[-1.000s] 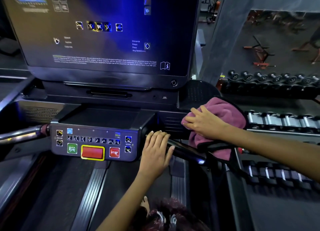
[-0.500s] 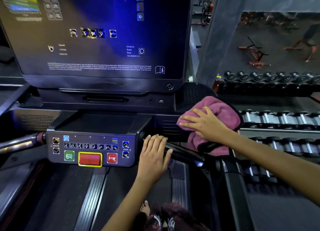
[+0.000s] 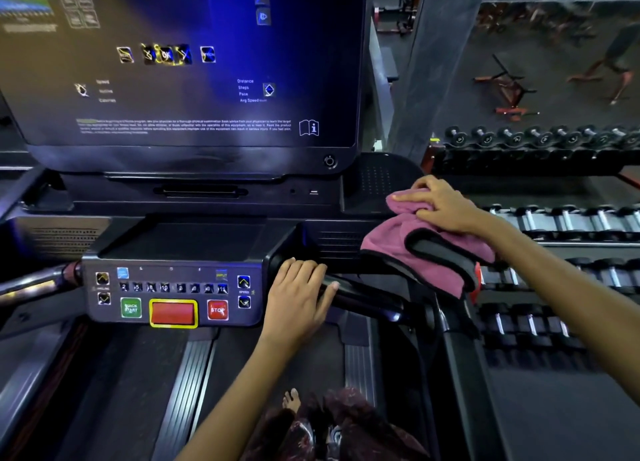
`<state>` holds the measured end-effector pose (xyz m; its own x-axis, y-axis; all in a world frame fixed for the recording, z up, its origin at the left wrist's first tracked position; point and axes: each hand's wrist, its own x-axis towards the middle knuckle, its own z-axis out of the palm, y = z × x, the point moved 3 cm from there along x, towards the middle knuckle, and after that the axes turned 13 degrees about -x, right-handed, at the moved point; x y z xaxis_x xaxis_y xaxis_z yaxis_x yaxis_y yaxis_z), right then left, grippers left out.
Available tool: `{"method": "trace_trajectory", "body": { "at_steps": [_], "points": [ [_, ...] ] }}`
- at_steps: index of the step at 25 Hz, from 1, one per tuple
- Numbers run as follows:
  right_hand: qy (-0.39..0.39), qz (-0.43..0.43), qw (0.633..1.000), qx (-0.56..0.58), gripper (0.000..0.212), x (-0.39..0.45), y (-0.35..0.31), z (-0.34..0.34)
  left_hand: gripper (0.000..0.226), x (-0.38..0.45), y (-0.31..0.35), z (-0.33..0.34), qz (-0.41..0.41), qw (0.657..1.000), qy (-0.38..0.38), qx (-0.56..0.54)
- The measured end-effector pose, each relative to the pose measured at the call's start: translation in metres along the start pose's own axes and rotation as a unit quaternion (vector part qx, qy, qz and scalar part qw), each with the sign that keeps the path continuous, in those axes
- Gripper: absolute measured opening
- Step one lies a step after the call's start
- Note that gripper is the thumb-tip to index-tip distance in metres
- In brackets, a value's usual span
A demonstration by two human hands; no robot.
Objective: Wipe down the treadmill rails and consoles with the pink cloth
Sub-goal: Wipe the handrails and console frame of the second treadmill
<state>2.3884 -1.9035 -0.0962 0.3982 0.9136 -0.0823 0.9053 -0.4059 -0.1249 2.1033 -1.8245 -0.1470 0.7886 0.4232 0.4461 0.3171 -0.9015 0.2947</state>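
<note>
My right hand (image 3: 438, 204) grips the bunched pink cloth (image 3: 391, 249) with curled fingers and presses it on the right end of the treadmill console, beside the speaker grille (image 3: 375, 180). The cloth has a black edge and drapes over the top of the right rail (image 3: 460, 349). My left hand (image 3: 299, 296) rests with straight fingers on the black handlebar (image 3: 363, 298) just right of the button panel (image 3: 173, 292). The big dark screen (image 3: 194, 65) stands above.
Racks of dumbbells (image 3: 554, 218) run along the right side, close to the right rail. A chrome left handlebar (image 3: 31, 282) sticks out at the left. The treadmill belt (image 3: 114, 391) and my bare foot (image 3: 291, 400) lie below. A person moves at the far right.
My right hand has slid the pink cloth up and to the right, from the console's front corner toward the speaker grille, bunching it. My left hand has stayed on the handlebar.
</note>
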Motion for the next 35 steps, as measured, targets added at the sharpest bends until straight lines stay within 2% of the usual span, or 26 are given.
{"method": "trace_trajectory", "body": {
  "at_steps": [3,5,7,8,11,12,15,16,18,21,25,28,31,35],
  "points": [
    [-0.045,-0.052,0.998,-0.001,0.067,-0.028,0.016,0.006,0.046,0.010,0.007,-0.003,-0.053,0.997,-0.046,0.043],
    [-0.067,-0.060,0.996,0.017,0.064,-0.057,0.015,0.013,0.052,0.020,0.014,-0.007,-0.096,0.987,-0.100,0.082],
    [-0.055,-0.042,0.996,0.050,0.057,-0.079,0.013,0.022,0.056,0.029,0.017,-0.007,-0.134,0.968,-0.190,0.100],
    [-0.028,-0.026,0.997,0.061,0.057,-0.081,0.013,0.027,0.055,0.034,0.016,-0.003,-0.132,0.965,-0.204,0.099],
    [0.041,0.017,0.997,0.069,0.058,-0.060,0.014,0.040,0.049,0.049,0.012,0.007,-0.106,0.976,-0.192,-0.009],
    [0.051,0.047,0.996,0.063,0.056,-0.049,0.015,0.043,0.047,0.055,0.012,0.010,-0.075,0.980,-0.177,-0.049],
    [0.071,0.129,0.988,0.039,0.054,-0.012,0.021,0.047,0.051,0.083,0.018,0.022,0.050,0.987,-0.133,-0.070],
    [0.070,0.148,0.986,0.042,0.054,-0.001,0.023,0.046,0.052,0.097,0.022,0.025,0.059,0.984,-0.154,-0.072],
    [0.054,0.170,0.983,0.042,0.054,0.020,0.026,0.039,0.058,0.125,0.024,0.036,0.040,0.977,-0.198,-0.061],
    [0.031,0.192,0.979,0.056,0.047,0.031,0.024,0.026,0.055,0.158,0.028,0.054,0.028,0.979,-0.198,-0.049],
    [0.004,0.236,0.971,0.045,0.052,-0.010,0.011,0.035,0.049,0.182,0.032,0.071,0.026,0.979,-0.196,-0.049],
    [0.056,0.213,0.974,0.052,0.050,-0.032,0.002,0.044,0.053,0.193,0.027,0.081,-0.024,0.976,-0.198,-0.092],
    [0.110,0.189,0.970,0.102,0.046,-0.013,0.008,0.033,0.057,0.190,0.025,0.086,-0.048,0.974,-0.187,-0.122],
    [0.097,0.186,0.973,0.100,0.045,0.030,0.023,0.020,0.059,0.189,0.025,0.086,-0.039,0.983,-0.149,-0.103]
  ]
}}
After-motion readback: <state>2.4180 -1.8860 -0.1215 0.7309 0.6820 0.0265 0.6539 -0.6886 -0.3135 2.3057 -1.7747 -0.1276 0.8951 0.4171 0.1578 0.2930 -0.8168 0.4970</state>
